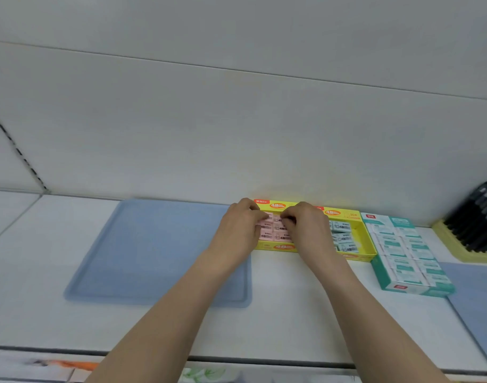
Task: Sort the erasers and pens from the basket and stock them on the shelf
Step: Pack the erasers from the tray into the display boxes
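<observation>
A yellow display box (pixel 366 239) stands at the back of the white shelf (pixel 286 305). Its left part holds pink erasers (pixel 275 235), its right part pale green erasers (pixel 343 233). Both my hands reach into the left part. My left hand (pixel 241 230) has curled fingers on the pink erasers at the box's left edge. Just right of it, my right hand (pixel 305 228) pinches at the pink erasers with bent fingertips. Which single eraser each hand holds is hidden by the fingers. No basket is in view.
A blue mat (pixel 153 252) lies left of the yellow box. A teal and white box of erasers (pixel 408 261) sits to its right. Farther right stands a pale yellow rack of black pens (pixel 474 225). Another blue mat (pixel 480 299) lies at the right edge.
</observation>
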The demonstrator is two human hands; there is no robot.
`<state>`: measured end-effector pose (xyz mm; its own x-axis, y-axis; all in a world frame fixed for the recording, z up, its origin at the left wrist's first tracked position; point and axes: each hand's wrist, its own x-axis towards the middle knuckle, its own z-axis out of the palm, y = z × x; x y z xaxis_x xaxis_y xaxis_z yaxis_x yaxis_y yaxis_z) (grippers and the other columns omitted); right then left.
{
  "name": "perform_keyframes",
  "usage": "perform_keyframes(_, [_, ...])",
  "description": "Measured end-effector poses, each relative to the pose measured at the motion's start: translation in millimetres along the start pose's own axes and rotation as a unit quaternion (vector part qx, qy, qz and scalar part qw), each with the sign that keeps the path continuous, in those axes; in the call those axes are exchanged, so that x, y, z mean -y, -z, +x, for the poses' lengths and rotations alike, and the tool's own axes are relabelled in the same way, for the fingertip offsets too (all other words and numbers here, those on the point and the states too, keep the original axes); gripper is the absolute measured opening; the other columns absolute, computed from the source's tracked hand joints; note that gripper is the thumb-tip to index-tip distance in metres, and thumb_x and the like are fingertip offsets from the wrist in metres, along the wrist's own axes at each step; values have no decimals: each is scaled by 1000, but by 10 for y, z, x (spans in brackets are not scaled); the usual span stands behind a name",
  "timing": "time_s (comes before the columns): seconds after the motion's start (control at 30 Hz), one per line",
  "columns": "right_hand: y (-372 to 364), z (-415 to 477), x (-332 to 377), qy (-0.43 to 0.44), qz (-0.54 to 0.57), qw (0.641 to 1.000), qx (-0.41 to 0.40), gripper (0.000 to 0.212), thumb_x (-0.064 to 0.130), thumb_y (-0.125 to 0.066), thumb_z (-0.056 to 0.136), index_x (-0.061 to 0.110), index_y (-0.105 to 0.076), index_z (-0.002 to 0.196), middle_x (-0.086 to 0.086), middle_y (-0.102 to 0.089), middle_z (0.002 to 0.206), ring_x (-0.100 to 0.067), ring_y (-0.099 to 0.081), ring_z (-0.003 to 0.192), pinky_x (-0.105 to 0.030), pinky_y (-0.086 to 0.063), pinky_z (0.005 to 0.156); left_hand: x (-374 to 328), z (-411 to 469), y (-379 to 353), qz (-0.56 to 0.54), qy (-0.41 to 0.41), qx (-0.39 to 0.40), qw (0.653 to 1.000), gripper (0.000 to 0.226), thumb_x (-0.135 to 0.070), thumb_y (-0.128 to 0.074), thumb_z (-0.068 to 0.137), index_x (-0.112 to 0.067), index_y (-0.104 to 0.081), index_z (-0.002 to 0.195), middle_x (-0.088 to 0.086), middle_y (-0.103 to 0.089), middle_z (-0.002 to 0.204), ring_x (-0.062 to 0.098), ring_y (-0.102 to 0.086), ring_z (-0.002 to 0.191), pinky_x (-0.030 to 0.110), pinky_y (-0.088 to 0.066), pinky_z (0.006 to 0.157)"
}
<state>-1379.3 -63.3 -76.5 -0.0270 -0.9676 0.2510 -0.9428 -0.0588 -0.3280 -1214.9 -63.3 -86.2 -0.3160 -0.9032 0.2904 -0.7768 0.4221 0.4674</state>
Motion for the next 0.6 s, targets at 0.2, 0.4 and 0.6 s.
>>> perform_keyframes(0.2, [95, -49, -51, -6, -2, 1000, 2, 16, 20, -62, 90, 19, -75, 99, -4, -70, 96, -25, -63, 90, -28, -37, 70, 30, -31, 30, -3, 0, -6, 1000, 32, -17, -58, 92, -19, -66, 123, 1, -53, 124, 21, -54, 109, 26, -38, 89])
perform_keyframes(0.4, [131, -94, -60, -18, 45, 998, 48, 20, 27, -73, 84, 19, -74, 102, -2, -73, 86, -20, -65, 84, -25, -40, 70, 22, -48, 32, -23, 9, -19, 1000, 29, -19, -58, 92, -20, -68, 119, -3, -55, 120, 16, -57, 104, 20, -36, 83])
perform_keyframes(0.6, [106, -146, -54, 11, 43, 999, 12, 21, 22, -69, 86, 20, -75, 106, -1, -68, 100, -19, -62, 90, -23, -34, 71, 16, -60, -15, -16, -1, -50, 999, 22, -15, -62, 89, -16, -72, 109, -1, -59, 111, 21, -56, 99, 29, -43, 83])
